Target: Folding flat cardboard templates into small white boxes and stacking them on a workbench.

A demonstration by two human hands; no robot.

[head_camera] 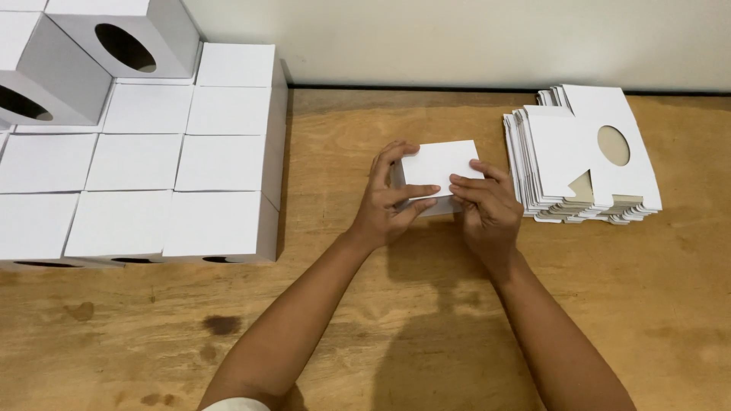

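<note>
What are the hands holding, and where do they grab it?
Both hands hold one small white box. The left hand grips its left side, and the right hand pinches its lower right edge, above the wooden table.

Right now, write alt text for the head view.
Two bare hands, left hand and right hand, hold a small white cardboard box over a wooden table. Assembled white boxes sit left; flat die-cut blanks right.

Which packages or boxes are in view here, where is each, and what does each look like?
Small box: table centre, held in both hands, white, square.
Finished boxes: left, white cubes in rows, two stacked on top showing oval holes.
Flat cartons: right, white unfolded pile with oval cutout.
</note>
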